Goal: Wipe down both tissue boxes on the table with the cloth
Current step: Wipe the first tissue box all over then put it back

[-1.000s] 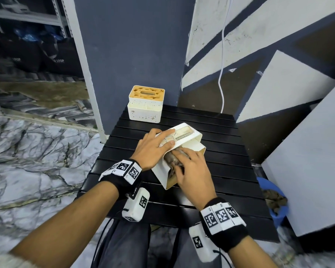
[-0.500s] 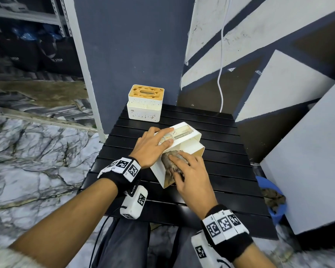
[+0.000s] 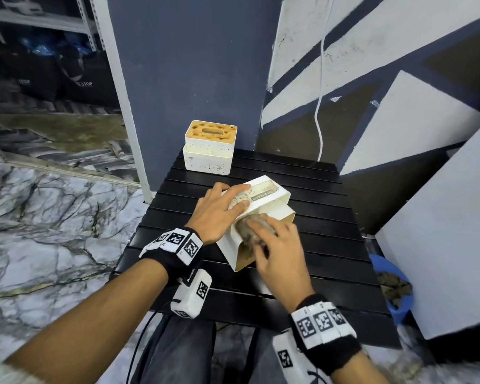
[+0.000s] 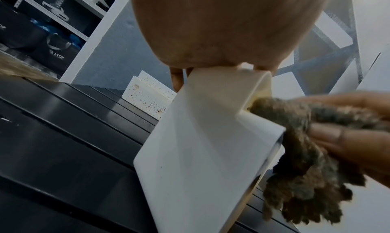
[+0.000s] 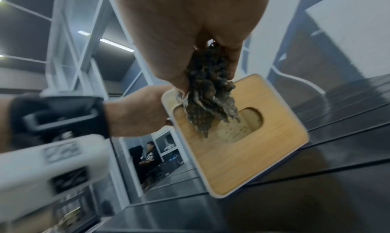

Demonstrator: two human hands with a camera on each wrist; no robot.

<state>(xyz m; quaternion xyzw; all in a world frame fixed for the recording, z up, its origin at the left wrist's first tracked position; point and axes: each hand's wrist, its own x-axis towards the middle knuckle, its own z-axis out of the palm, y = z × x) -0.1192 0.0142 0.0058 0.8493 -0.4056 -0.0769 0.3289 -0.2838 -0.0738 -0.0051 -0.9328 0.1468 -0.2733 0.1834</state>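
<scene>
Both hands work on the nearer tissue box (image 3: 257, 214), which lies tipped on its side near the middle of the black slatted table (image 3: 311, 275). Its long axis runs from the near left to the far right, and its wooden lid with the slot faces the person, as the right wrist view shows. The left hand (image 3: 219, 212) lies flat on the upturned side of the box, fingers stretched out over the printed label, steadying it without curling round it. The right hand (image 3: 281, 256) grips a bunched brown cloth (image 3: 248, 231) and presses it against the near top edge of the box, where the white wall meets the lid; part of the cloth hangs down over the lid's slot.

A second tissue box (image 3: 209, 146) stands upright at the far left corner of the table, well apart from the hands, its orange-brown lid facing up and its white walls speckled with marks. A blue bucket (image 3: 396, 289) sits on the floor to the right of the table.
</scene>
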